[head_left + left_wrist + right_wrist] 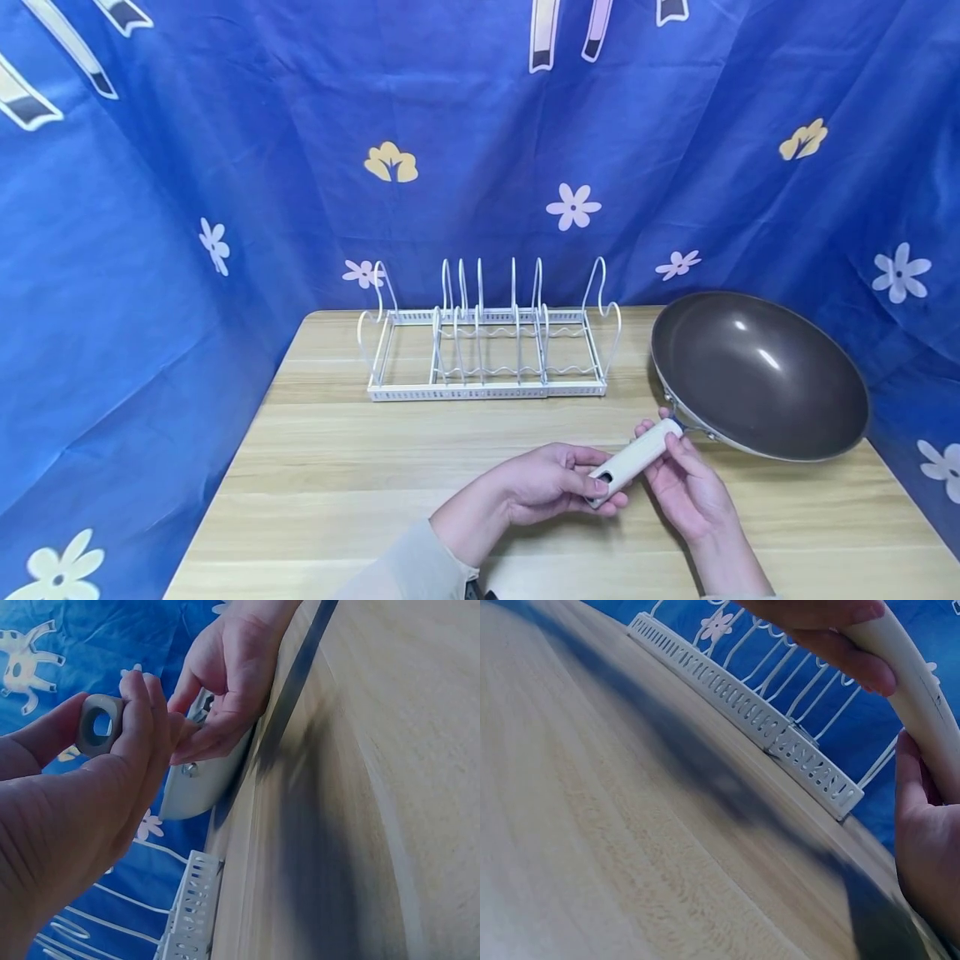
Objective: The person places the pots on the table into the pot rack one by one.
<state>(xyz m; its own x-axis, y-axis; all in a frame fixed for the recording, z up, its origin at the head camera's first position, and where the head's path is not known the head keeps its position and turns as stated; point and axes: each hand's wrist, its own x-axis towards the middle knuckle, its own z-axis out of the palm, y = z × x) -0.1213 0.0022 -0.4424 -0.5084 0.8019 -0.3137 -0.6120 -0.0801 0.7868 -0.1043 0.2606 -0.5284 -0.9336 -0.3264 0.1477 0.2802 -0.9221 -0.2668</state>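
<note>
A large wok (757, 375) with a dark brown inside and a cream handle (636, 460) is at the right of the table in the head view. My left hand (551, 485) pinches the end of the handle, by its hanging hole, between thumb and fingers. Nearer the wok body, my right hand (692, 483) holds the same handle with its thumb on top and fingers beneath. In the left wrist view the handle's end (100, 725) faces the camera between the left thumb and fingers. The right wrist view shows part of the handle (915, 690) with both hands at it.
A white wire rack (487, 390) with several upright dividers stands at the back middle of the wooden table (360, 483), left of the wok. Blue cloth (480, 108) with flower prints hangs behind and along both sides.
</note>
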